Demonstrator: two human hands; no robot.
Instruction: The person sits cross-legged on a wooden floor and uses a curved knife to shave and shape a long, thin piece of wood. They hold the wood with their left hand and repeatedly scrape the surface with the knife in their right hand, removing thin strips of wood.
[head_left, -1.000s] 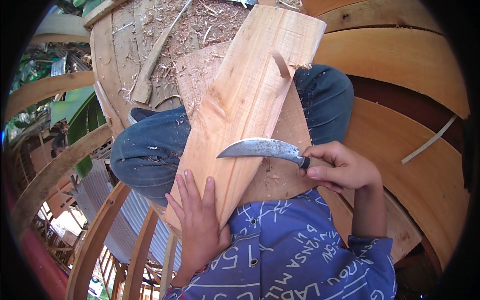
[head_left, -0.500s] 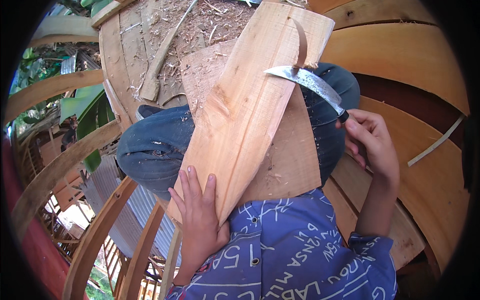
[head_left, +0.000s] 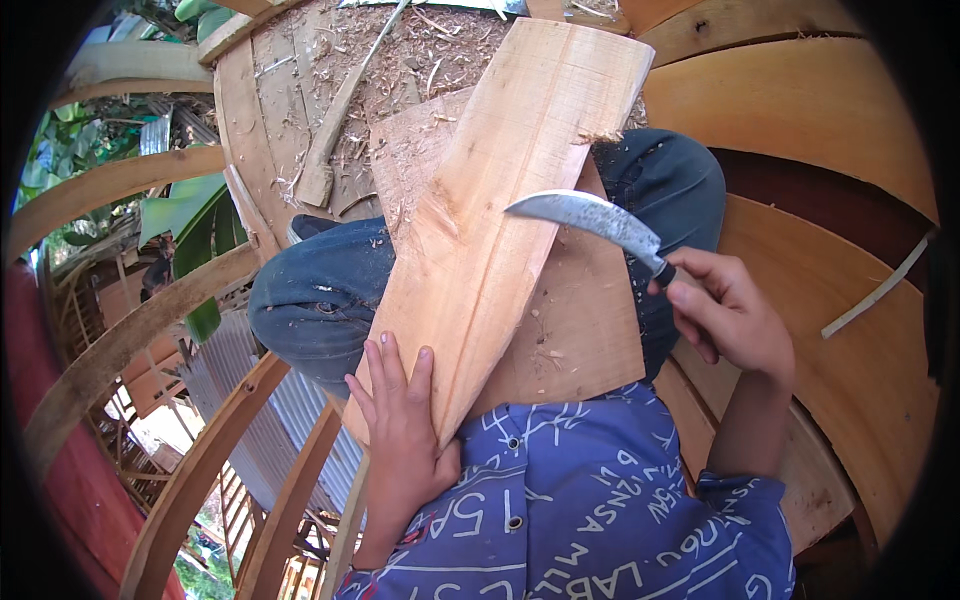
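A long pale wooden plank (head_left: 500, 200) lies slanted across my lap, its near end against my shirt. My left hand (head_left: 402, 420) rests flat on that near end, fingers stretched out and spread. In my right hand (head_left: 728, 305) is a curved knife (head_left: 590, 218), gripped by its dark handle. Its bright blade points left and hangs over the plank's right edge; I cannot tell whether it touches. A frayed tuft of shavings (head_left: 600, 137) sticks to the right edge farther up. Beneath the plank lies a wider board (head_left: 585, 330), resting across my legs.
Wood shavings (head_left: 415, 60) litter the planked floor ahead, where a narrow stick (head_left: 325, 160) lies. Curved wooden ribs (head_left: 190, 480) stand along the left, with corrugated metal sheets (head_left: 240, 400) beyond them. Broad curved planks (head_left: 780, 110) rise on the right, with a thin strip (head_left: 875, 290) on one.
The knife and my right hand have come nearer to me, the blade tip slightly left. A long curled shaving is gone from the plank's far right part. My left hand stays on the plank.
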